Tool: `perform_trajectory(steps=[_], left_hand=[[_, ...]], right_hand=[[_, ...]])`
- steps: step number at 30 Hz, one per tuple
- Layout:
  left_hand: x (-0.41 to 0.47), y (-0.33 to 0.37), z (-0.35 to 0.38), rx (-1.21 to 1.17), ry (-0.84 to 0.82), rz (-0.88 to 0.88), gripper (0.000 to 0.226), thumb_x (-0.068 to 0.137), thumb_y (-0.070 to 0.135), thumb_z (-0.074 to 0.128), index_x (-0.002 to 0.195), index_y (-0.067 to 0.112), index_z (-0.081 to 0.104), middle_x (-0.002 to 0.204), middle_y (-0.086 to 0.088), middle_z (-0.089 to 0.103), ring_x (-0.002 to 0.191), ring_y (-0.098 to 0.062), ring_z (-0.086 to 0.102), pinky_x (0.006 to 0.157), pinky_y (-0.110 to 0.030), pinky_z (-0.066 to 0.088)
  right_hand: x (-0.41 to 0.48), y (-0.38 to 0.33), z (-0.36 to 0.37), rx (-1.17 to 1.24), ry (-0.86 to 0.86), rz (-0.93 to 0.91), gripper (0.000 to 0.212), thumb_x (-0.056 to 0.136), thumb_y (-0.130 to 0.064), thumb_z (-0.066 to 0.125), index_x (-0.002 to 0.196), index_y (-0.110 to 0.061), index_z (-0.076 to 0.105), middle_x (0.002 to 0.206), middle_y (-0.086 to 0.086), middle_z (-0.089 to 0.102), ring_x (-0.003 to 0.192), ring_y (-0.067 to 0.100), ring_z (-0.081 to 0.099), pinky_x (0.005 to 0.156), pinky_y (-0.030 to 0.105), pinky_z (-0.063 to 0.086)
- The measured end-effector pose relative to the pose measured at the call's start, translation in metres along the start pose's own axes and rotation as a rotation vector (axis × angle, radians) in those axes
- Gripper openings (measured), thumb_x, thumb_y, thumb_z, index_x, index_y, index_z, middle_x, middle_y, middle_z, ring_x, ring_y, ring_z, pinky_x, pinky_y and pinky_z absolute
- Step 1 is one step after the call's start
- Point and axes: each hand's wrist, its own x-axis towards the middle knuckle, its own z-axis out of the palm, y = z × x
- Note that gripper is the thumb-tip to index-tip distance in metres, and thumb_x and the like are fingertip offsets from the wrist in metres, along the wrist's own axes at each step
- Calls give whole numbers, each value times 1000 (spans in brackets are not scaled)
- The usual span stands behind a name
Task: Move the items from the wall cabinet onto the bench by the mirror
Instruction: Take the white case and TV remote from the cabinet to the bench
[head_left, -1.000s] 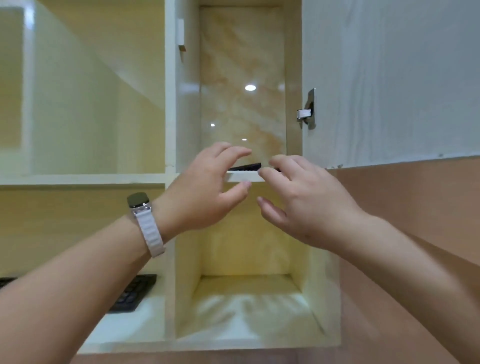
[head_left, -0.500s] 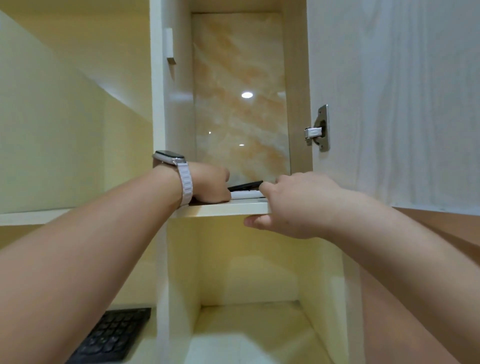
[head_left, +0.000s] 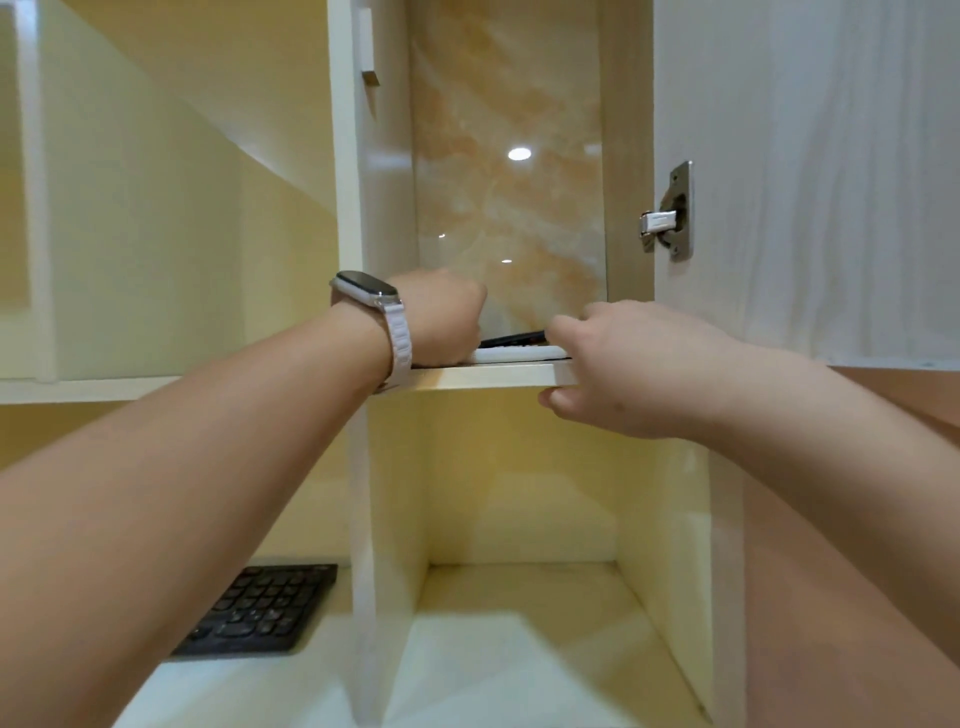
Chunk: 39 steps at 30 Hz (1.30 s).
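Note:
A flat white item (head_left: 519, 354) with a thin black item (head_left: 514, 339) lying on it rests on the upper shelf (head_left: 493, 375) of the open wall cabinet. My left hand (head_left: 441, 317), with a white watch on the wrist, reaches over the shelf onto the left end of the stack; its fingers are hidden behind the hand. My right hand (head_left: 623, 364) grips the right end of the stack, thumb under the shelf edge. How far back both items run is hidden.
A black keyboard (head_left: 260, 608) lies on the lower left shelf. The open cabinet door (head_left: 805, 182) with its metal hinge (head_left: 670, 213) stands right beside my right hand. A vertical divider (head_left: 363, 519) separates the compartments. The lower right compartment floor (head_left: 519, 623) is bare.
Both hands went from hovering open before the shelf to resting on the stack at its two ends. In the last half second they have hardly shifted.

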Motion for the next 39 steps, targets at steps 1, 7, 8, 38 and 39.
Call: perform_trajectory(steps=[1, 7, 8, 38, 39], left_hand=[[-5, 1, -3, 27, 61, 4, 23, 94, 25, 45, 110, 13, 57, 99, -11, 64, 85, -32, 60, 55, -28, 36], [-44, 6, -22, 133, 296, 55, 24, 93, 20, 36, 106, 16, 56, 80, -7, 56, 70, -32, 53, 47, -30, 21], [-50, 6, -22, 133, 354, 75, 23, 93, 20, 36, 104, 15, 56, 80, -7, 58, 71, -33, 54, 47, -30, 21], [-167, 11, 17, -246, 625, -174, 30, 86, 12, 55, 116, 7, 54, 88, -11, 51, 66, -31, 43, 51, -34, 33], [-171, 12, 22, -282, 649, -176, 32, 87, 12, 54, 118, 8, 54, 89, -11, 55, 67, -33, 47, 52, -34, 34]], right_hand=[[-2, -1, -2, 3, 0, 1, 40, 92, -59, 46, 105, -21, 43, 85, -1, 41, 82, 27, 48, 65, 35, 37], [-16, -2, -13, 151, 72, 6, 42, 90, -46, 55, 127, -27, 49, 105, 0, 43, 90, 26, 50, 74, 33, 40], [-18, -1, -13, 199, 99, 8, 39, 90, -39, 55, 127, -29, 50, 105, -2, 42, 92, 26, 52, 76, 35, 45], [-100, -32, 44, 661, 455, 403, 34, 88, -14, 58, 121, -18, 53, 85, 3, 62, 75, 24, 56, 59, 36, 45], [-101, -35, 45, 756, 443, 435, 33, 89, -15, 59, 121, -21, 54, 84, -1, 62, 74, 20, 58, 60, 35, 48]])
